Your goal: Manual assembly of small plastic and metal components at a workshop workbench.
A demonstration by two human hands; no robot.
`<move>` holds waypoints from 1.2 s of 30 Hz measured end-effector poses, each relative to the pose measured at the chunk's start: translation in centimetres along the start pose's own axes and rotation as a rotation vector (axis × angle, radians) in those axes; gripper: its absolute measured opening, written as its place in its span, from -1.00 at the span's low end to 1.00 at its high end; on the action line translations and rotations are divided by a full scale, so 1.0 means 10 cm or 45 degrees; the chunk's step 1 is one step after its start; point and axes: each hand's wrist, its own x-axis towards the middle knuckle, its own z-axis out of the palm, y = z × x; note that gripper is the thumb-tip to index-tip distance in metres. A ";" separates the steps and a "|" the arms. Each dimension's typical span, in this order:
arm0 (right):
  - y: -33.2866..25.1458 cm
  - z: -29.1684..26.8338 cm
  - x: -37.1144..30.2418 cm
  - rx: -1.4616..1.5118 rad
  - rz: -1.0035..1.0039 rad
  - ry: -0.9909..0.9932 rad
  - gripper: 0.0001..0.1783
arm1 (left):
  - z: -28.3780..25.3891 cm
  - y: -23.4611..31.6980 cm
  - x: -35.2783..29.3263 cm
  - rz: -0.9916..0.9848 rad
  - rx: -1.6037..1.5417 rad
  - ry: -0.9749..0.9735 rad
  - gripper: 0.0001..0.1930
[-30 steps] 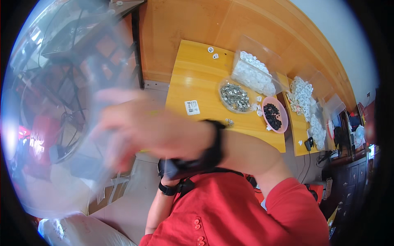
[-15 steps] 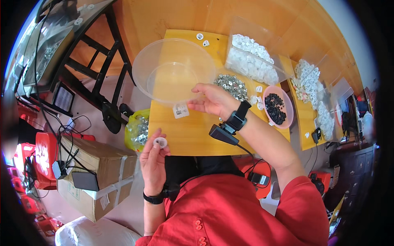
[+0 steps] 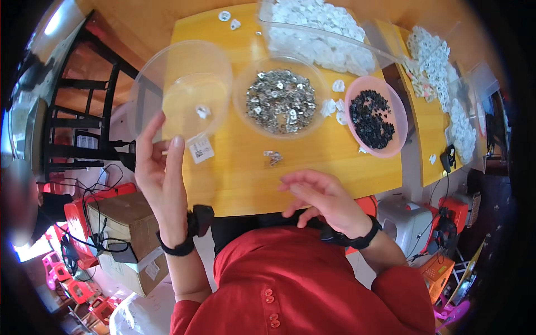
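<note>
My left hand (image 3: 162, 173) is raised at the table's left edge, just in front of a large clear plastic bowl (image 3: 146, 72). Its thumb and forefinger stand apart with nothing between them. One small white plastic piece (image 3: 203, 111) is in that bowl. Near the table's front edge hovers my right hand (image 3: 324, 200), its fingers loosely spread and holding nothing I can see. A few small metal pieces (image 3: 272, 158) lie on the wood ahead of it. Behind them a clear round tub (image 3: 240, 103) holds many small silvery metal parts (image 3: 282, 100).
A pink bowl (image 3: 397, 128) with black bits is at the right. Farther back stands a clear bin (image 3: 273, 34) heaped with white plastic pieces. A label card (image 3: 201, 149) lies by the bowl. Left of the table are a cardboard box (image 3: 125, 218) and a black metal frame (image 3: 111, 97).
My left hand has moved up toward the clear bowl and let go of the round white piece; one now lies in that bowl. My right hand has drawn back from the bowl to the front edge.
</note>
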 end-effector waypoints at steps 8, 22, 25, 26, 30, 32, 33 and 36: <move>0.20 -0.64 -0.14 -0.386 -0.254 0.467 -0.70 | 0.68 -0.24 -0.41 0.010 0.369 -0.531 -0.81; -0.43 -0.84 0.04 -1.485 -1.073 0.960 -0.83 | 0.79 -0.57 -0.50 0.255 0.584 -0.664 -0.73; -0.54 -0.84 0.32 -1.948 -1.279 1.002 -0.89 | 0.73 -0.52 -0.49 0.250 0.571 -0.594 -0.71; -0.54 -0.82 0.40 -2.087 -1.209 1.029 -0.84 | 0.70 -0.51 -0.49 0.298 0.604 -0.545 -0.70; -0.47 -0.90 0.71 -2.309 -1.151 1.068 -0.93 | 0.51 -0.48 -0.58 0.325 0.633 -0.494 -0.67; -0.42 -0.94 0.77 -2.339 -1.099 1.141 -0.92 | 0.45 -0.49 -0.62 0.320 0.615 -0.480 -0.67; -0.42 -0.92 0.75 -2.346 -1.112 1.121 -0.92 | 0.40 -0.51 -0.65 0.318 0.605 -0.483 -0.67; -0.34 -0.84 0.67 -2.357 -1.046 1.120 -0.94 | 0.32 -0.52 -0.67 0.264 0.575 -0.539 -0.69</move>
